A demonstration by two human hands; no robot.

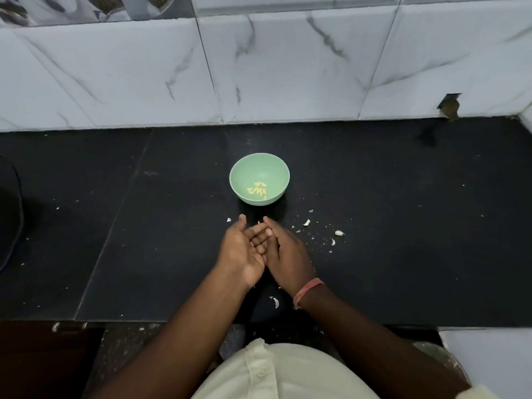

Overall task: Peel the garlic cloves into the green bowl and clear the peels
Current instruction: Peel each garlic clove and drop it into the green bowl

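Nearest the body, a curled white papery garlic peel (275, 302) lies on the black stone table (403, 254), between the two forearms and just behind the wrists. Ahead of it the two hands meet. The left hand (240, 254) is turned palm-up and cupped, its grip wide and relaxed, like a scoop. The right hand (288, 251), with a pink band (308, 289) at the wrist, lies palm-down with straight fingers, its fingertips (266, 221) reaching into the left palm, so its grip is also wide and holds nothing that can be seen.

To the right of the grip, well apart from both hands, loose white peel pieces (339, 232) are scattered on the table; the right hand is the nearer one, and a sweep from there leftward would carry them toward the waiting palm. One small scrap (229, 219) sits just left of the left fingertips.

Straight ahead of the grip stands the round pale-green bowl (244, 165), with pale yellow peeled garlic cloves (258, 189) in its bottom.

Whether any peel already lies in the left palm is hidden by the right fingers. I judge peeling done and clearing in hand.
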